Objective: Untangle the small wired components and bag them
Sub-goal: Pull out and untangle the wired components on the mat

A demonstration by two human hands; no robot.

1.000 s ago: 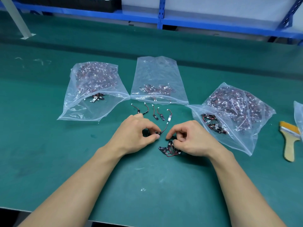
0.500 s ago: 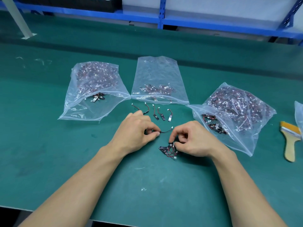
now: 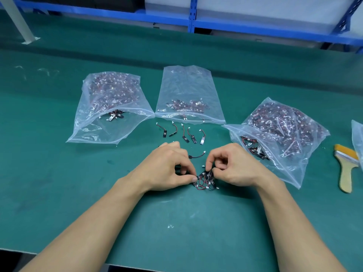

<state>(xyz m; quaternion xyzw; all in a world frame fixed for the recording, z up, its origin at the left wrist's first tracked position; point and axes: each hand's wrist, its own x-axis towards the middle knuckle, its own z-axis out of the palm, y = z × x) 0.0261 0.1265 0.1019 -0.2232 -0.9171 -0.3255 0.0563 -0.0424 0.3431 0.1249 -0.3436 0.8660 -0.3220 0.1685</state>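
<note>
both hands are working on the tangled clump [image 3: 205, 181], which is lying on the green table [image 3: 176, 222] directly between the two pinches. the left hand [image 3: 169, 169] is pinching one edge of the clump between thumb and forefinger. the right hand [image 3: 233, 167] is nipping the opposite, upper edge with its fingertips curled in.

to do this well, i judge, one pinch should be anchoring the bulk while the other is drawing a single piece out slowly along its own wire. it should be easing off wherever a white plug is snagging, rather than tugging on the thin leads.

one freed component [image 3: 197, 155] is lying just beyond the grip, between the knuckles. a row of separated components [image 3: 183, 132] is sitting farther out, at the mouth of the middle bag [image 3: 188, 99], probably where they are going.

the fingers are covering the contact points, so i cannot tell which wire each hand is holding or how many pieces are making up the clump. far outside the right hand, another bag [image 3: 357, 138] is being cut off by the frame edge.
</note>
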